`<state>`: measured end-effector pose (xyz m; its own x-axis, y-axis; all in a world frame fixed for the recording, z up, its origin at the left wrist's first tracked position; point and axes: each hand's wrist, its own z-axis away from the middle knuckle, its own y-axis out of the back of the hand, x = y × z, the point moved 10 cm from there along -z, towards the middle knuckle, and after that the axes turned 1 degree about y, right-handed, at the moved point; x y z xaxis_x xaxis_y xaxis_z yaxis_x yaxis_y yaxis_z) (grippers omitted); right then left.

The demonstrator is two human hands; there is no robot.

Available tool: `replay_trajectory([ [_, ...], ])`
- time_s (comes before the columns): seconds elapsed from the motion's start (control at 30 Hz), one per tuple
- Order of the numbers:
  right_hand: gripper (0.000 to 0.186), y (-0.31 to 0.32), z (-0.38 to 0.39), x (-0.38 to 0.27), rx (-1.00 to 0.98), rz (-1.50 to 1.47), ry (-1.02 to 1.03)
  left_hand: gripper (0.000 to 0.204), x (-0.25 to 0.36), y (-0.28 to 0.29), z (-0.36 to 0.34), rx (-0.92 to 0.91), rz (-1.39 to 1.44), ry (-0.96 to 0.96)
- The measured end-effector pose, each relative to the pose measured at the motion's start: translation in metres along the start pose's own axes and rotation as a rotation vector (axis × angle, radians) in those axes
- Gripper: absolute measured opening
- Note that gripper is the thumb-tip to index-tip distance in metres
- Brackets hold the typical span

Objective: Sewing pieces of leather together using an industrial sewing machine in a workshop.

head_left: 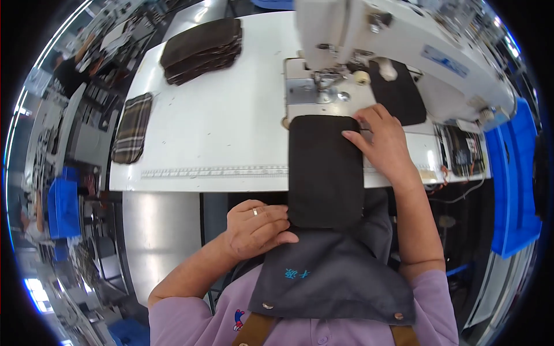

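Currently the step in hand looks like positioning: a long dark fabric panel (325, 167) lies on the white sewing table (231, 132), its far end just short of the presser foot (324, 81) of the white sewing machine (398, 46), its near end hanging over the table edge toward the lap. Left hand (257, 228) pinches the panel's near left corner, fingers curled and closed on the cloth (ring visible). Right hand (384, 141) lies flat on the panel's far right edge, fingers extended and pressing down, not clenched. My judgement: the piece is being squared up before stitching; nothing is under the needle yet. Next move likely calls for sliding the far end forward under the foot while both hands keep the edge straight. Elsewhere: a stack of dark pieces (202, 49) at the table's far left, a plaid piece (133, 128) at its left edge, another dark piece (398, 92) beside the machine, blue bins (513, 190) to the right.
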<state>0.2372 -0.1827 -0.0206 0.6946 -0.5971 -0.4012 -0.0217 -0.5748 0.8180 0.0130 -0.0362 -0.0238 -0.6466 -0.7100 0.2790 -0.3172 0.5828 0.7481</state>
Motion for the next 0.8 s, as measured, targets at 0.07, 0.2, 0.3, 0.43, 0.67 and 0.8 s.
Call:
replay_trajectory([
  [0.07,0.033,-0.01,0.0,0.005,-0.014,-0.122,-0.039,0.046,-0.035,-0.002,0.03,-0.011,0.07,0.467],
  [0.2,0.027,-0.017,0.0,0.004,-0.074,-0.179,-0.16,0.054,-0.064,-0.073,0.069,-0.138,0.83,1.059],
  [0.3,0.026,-0.03,-0.003,0.022,-0.036,-0.498,-0.284,0.038,-0.056,-0.087,0.062,-0.195,1.034,1.004],
  [0.43,0.024,-0.039,-0.004,0.028,-0.082,-0.654,-0.438,0.017,-0.065,-0.076,0.069,-0.049,1.136,0.939],
  [0.67,0.024,-0.039,0.004,0.041,-0.036,-0.703,-0.455,0.016,-0.125,0.093,0.066,0.052,0.425,0.978],
  [0.8,0.019,-0.042,0.005,0.039,-0.079,-0.789,-0.459,0.03,-0.188,0.212,0.12,0.253,-0.664,0.862],
])
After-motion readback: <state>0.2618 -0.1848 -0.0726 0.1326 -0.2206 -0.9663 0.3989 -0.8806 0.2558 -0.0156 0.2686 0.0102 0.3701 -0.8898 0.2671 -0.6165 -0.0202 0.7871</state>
